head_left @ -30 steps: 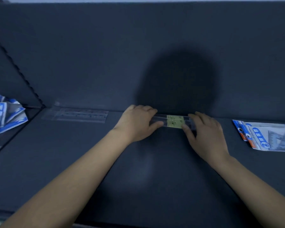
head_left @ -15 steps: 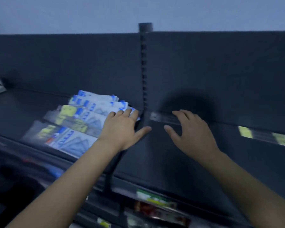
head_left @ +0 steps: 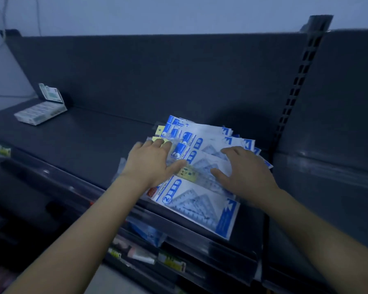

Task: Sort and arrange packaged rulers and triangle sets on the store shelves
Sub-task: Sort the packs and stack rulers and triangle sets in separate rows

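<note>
Fingers (head_left: 157, 144) of the left hand (head_left: 151, 164) lie fairly straight and close together, flat on the left edge of a pile of packets (head_left: 208, 143). The thumb stretches out to the right across a narrow clear packet with a yellow label (head_left: 187, 172). The right hand (head_left: 245, 174) has its fingers (head_left: 232, 150) spread and slightly bent over the right side of the same pile; I cannot tell whether the tips press down or only hover. Neither hand pinches anything.

The packets are blue and white triangle sets, fanned and overlapping. They lie on the right end of a dark shelf (head_left: 83, 141), just beside the slotted post (head_left: 295, 88). The nearest packet (head_left: 200, 209) overhangs the shelf's front edge. Well apart, at the far left of the shelf, a white and green box (head_left: 40, 113) lies near the back panel (head_left: 157, 77). Small goods (head_left: 142, 256) show dimly on the lower shelf.
</note>
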